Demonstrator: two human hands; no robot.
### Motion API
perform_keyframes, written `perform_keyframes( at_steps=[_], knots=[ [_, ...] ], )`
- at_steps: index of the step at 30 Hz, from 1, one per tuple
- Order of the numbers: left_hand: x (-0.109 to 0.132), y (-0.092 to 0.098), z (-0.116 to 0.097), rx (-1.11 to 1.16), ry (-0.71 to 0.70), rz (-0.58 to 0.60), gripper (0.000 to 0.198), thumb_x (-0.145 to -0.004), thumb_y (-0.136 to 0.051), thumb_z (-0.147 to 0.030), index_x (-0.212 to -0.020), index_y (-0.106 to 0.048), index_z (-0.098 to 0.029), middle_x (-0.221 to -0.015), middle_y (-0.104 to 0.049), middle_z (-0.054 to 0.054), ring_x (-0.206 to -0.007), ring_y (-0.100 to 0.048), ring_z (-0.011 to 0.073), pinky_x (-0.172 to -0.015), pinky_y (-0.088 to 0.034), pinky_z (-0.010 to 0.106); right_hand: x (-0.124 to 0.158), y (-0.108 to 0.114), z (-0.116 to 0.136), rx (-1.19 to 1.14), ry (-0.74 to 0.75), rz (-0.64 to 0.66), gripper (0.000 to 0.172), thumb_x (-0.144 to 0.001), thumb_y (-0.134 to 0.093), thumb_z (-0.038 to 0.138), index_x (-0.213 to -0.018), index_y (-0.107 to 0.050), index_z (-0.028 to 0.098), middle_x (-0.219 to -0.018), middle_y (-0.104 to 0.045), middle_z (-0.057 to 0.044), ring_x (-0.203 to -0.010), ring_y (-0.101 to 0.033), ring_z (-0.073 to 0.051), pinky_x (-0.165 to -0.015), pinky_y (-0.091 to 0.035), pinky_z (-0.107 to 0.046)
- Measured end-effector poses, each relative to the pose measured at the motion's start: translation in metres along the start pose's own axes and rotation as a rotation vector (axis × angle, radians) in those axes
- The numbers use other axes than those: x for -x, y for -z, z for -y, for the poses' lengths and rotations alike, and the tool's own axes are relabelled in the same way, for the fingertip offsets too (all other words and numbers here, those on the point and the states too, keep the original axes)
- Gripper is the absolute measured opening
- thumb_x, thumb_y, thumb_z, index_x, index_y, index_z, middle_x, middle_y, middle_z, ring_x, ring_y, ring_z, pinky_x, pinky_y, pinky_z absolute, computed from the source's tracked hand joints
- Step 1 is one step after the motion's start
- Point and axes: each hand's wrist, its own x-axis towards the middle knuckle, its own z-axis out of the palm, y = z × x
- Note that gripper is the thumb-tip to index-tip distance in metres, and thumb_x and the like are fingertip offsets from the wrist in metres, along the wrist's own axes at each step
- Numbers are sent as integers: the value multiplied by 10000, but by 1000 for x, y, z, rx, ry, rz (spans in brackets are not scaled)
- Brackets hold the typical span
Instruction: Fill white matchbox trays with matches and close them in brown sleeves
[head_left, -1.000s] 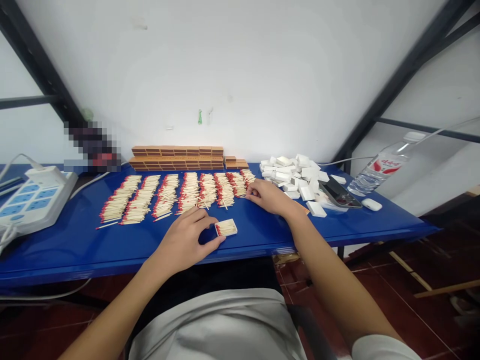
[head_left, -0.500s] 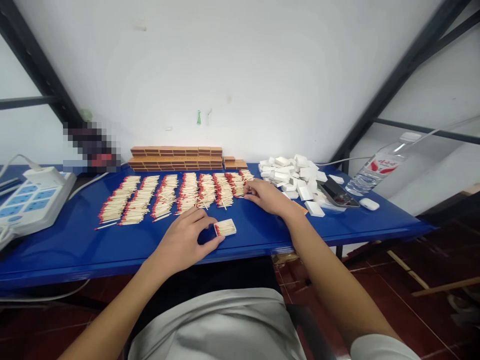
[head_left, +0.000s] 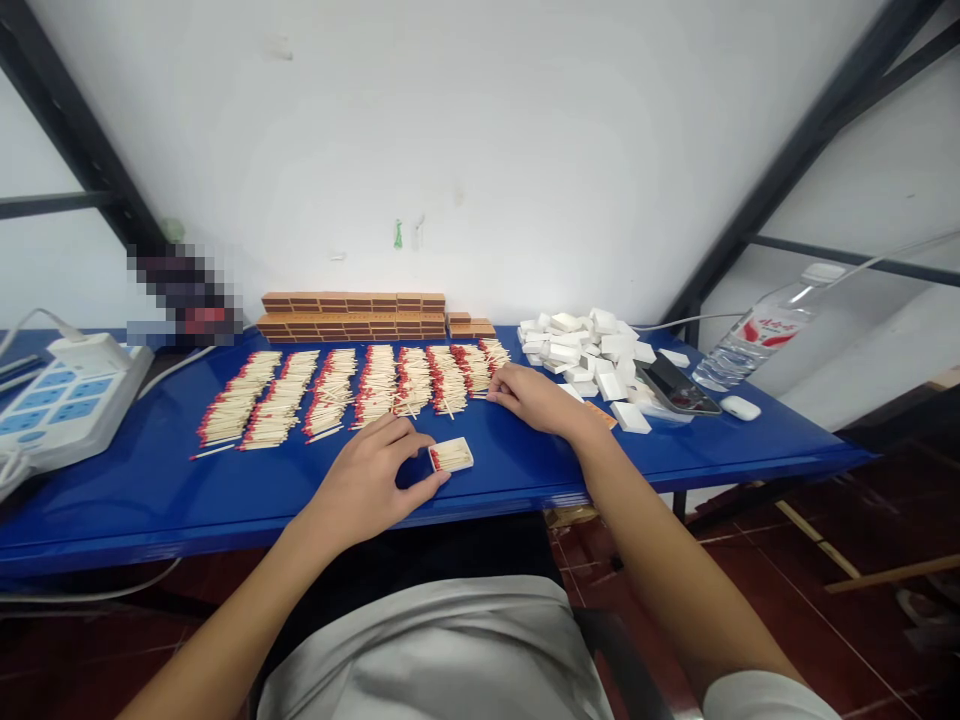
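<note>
My left hand (head_left: 379, 470) rests on the table with thumb and forefinger closed about the left end of a small white matchbox tray (head_left: 466, 446). Matches with red heads toward the left lie inside that tray. At the right end of the rows of loose matches (head_left: 375, 385), my right hand (head_left: 529, 397) is closed in a pinch. A match (head_left: 478, 395) shows at its fingertips, low beside the last pile; the fingers partly hide the contact. The piles lie side by side in several slanting bands.
Brown matchbox sleeves (head_left: 352, 325) are stacked along the wall. A heap of white trays (head_left: 585, 350) lies at right, beside a phone (head_left: 679, 385), an earphone case (head_left: 740, 408) and a tilted water bottle (head_left: 757, 335). A power strip (head_left: 71, 400) stands at left.
My right fingers have shifted slightly down and toward me at the edge of the last match pile. My left hand and the tray have stayed in place.
</note>
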Motion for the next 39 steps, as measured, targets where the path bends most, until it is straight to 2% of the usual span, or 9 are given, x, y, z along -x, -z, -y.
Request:
perform_keyframes(
  at_steps=[4,8,11,15,18,23,28,32,39],
  knots=[
    [0,0,0,-14,7,1,227,-992,-737,-386,-1111,-748,-193,-963,-689,61,-932,-672,244,-847,-549,388,15,5,19,-76,50,-27,153,-1065,-557,253,-927,-601,204,-967,-644,-51,-832,-574,-194,-759,-423,-306],
    [-1,0,-1,-26,8,8,229,-1003,-725,-395,-1104,-748,-191,-975,-696,65,-938,-670,244,-854,-552,397,40,8,54,-73,52,-18,139,-1077,-556,213,-946,-601,210,-997,-646,-44,-878,-596,-193,-762,-419,-305],
    [-1,1,-1,-35,8,9,242,-1003,-725,-405,-1101,-752,-185,-974,-696,67,-932,-668,245,-849,-552,406,52,3,78,-21,103,18,118,-1085,-567,194,-974,-607,205,-1027,-648,-47,-884,-609,-189,-754,-413,-305],
    [-1,1,-1,-24,-7,1,239,-1004,-723,-401,-1085,-752,-178,-975,-693,71,-927,-668,244,-836,-555,405,54,-8,89,100,160,25,123,-1089,-545,162,-993,-618,186,-1049,-647,-64,-845,-599,-187,-717,-393,-313],
    [-1,1,-1,-22,-9,-5,230,-1005,-719,-398,-1077,-749,-181,-971,-692,70,-919,-668,242,-826,-555,400,51,-10,88,55,188,48,139,-1086,-547,158,-979,-630,187,-1045,-646,-58,-852,-598,-184,-723,-400,-311],
    [-1,1,-2,-13,0,3,234,-1003,-721,-398,-1104,-749,-189,-978,-694,70,-927,-674,243,-839,-557,402,44,3,76,-152,174,41,137,-1064,-620,250,-937,-660,216,-952,-651,-32,-845,-595,-179,-746,-428,-300],
    [-1,2,-3,-2,19,11,206,-1001,-719,-389,-1098,-752,-211,-980,-696,70,-934,-672,242,-840,-558,394,18,12,42,-71,72,-57,145,-1032,-616,248,-908,-675,202,-896,-665,-49,-814,-579,-197,-738,-418,-319],
    [-1,2,-2,4,23,8,212,-996,-725,-395,-1105,-754,-215,-984,-703,67,-943,-675,243,-857,-560,394,-4,8,17,31,1,-35,128,-986,-623,152,-876,-682,180,-926,-687,-73,-811,-584,-199,-735,-404,-319],
    [-1,1,-2,-15,17,20,219,-1010,-711,-394,-1104,-747,-201,-1004,-697,75,-953,-672,244,-861,-556,393,-6,-1,7,38,-9,-45,145,-988,-610,145,-850,-641,177,-921,-666,-62,-777,-571,-175,-730,-399,-298]
  ],
)
